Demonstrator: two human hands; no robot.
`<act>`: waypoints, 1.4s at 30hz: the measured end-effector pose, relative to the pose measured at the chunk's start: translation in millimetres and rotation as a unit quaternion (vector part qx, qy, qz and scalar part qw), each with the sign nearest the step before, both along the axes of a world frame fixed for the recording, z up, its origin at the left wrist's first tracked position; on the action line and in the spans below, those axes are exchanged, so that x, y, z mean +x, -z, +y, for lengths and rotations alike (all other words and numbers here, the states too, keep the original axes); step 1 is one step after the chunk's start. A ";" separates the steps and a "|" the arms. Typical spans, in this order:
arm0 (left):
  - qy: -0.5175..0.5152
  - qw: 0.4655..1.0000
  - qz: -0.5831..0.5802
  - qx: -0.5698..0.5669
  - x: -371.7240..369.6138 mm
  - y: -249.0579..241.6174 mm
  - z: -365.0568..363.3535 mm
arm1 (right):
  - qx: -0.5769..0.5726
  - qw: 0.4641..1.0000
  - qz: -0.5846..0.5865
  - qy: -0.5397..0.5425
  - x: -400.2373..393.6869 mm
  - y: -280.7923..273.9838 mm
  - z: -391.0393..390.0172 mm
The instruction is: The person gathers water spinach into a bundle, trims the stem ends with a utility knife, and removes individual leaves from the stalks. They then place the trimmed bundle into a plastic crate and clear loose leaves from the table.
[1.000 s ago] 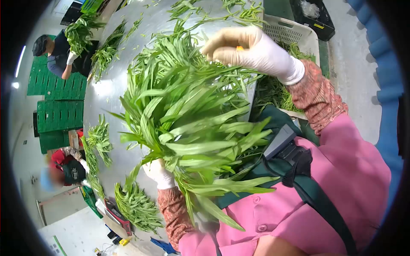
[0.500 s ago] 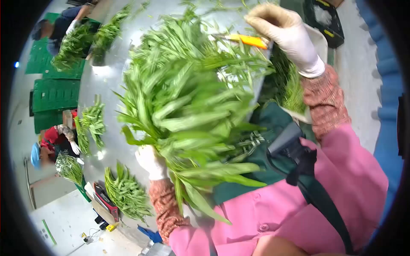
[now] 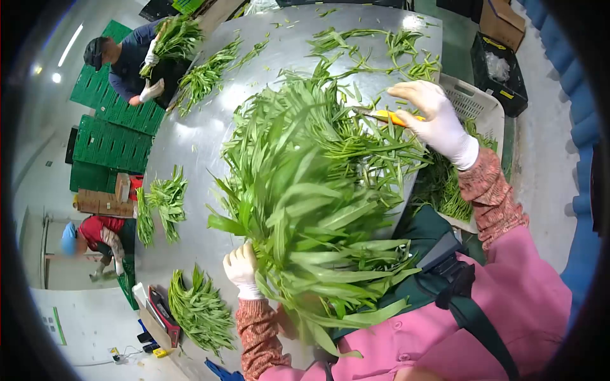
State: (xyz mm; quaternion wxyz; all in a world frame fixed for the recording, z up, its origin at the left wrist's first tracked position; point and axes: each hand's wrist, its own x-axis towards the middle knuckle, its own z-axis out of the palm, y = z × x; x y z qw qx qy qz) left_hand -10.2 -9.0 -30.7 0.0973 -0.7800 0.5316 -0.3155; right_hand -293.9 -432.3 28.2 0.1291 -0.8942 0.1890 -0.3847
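My left hand (image 3: 241, 270) is closed on the near left side of a large bunch of long-leaved greens (image 3: 318, 209), and its white glove is partly covered by leaves. The bunch spreads over the metal table's near edge and against my front, its middle slightly blurred. On the right, my gloved right hand (image 3: 441, 120) has its fingers and thumb apart around the handle end of an orange-handled cutting tool (image 3: 387, 117). That tool rests over the cut stems (image 3: 375, 152), and its dark blade points left. The thumb looks close to the handle; whether it touches cannot be seen.
The metal table (image 3: 203, 143) carries more greens (image 3: 200, 311) at front left and scraps (image 3: 403, 41) at the far side. A white crate (image 3: 473, 95) of greens stands by my right arm, beside a black crate (image 3: 499, 73). Two co-workers (image 3: 136, 57) stand across the table.
My right hand has come down to the cutting tool's handle, its fingers spreading from a curled shape. My left hand keeps the bunch. One co-worker has lifted greens; the view has shifted.
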 end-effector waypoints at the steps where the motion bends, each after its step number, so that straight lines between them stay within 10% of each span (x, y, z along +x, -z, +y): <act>1: -0.009 1.000 0.000 0.004 -1.3 -0.9 -0.6 | -0.011 0.999 -0.025 -0.019 10.4 -5.8 1.6; 8: 0.063 0.998 -0.006 -0.025 -16.0 -26.8 -17.5 | -0.152 0.982 -0.025 -0.110 86.5 -20.4 18.9; 16: 0.004 0.999 0.035 0.011 -26.8 -43.5 -15.5 | 0.204 0.963 -0.140 -0.109 80.8 10.4 -13.6; 20: -0.048 0.994 0.095 -0.028 -12.1 -35.8 -5.7 | 0.209 0.973 0.086 0.039 41.6 39.4 -51.4; 27: -0.122 0.986 0.047 -0.104 90.6 -38.7 18.0 | 0.221 0.974 0.029 0.038 -11.0 97.4 -66.1; 33: 0.009 0.710 0.545 -0.446 267.4 -33.6 87.7 | 0.236 0.960 0.118 0.092 -36.4 111.2 -49.9; 36: -0.105 0.913 0.246 -0.308 279.8 -96.8 83.1 | 0.150 0.967 0.171 0.112 -43.1 115.3 -47.6; 39: -0.047 0.737 0.489 -0.465 373.1 -82.3 132.5 | 0.202 0.949 0.210 0.117 -38.2 118.9 -45.4; 42: -0.078 0.375 0.682 -0.623 408.7 -46.2 165.6 | 0.280 0.921 0.239 0.124 -8.3 112.4 -30.6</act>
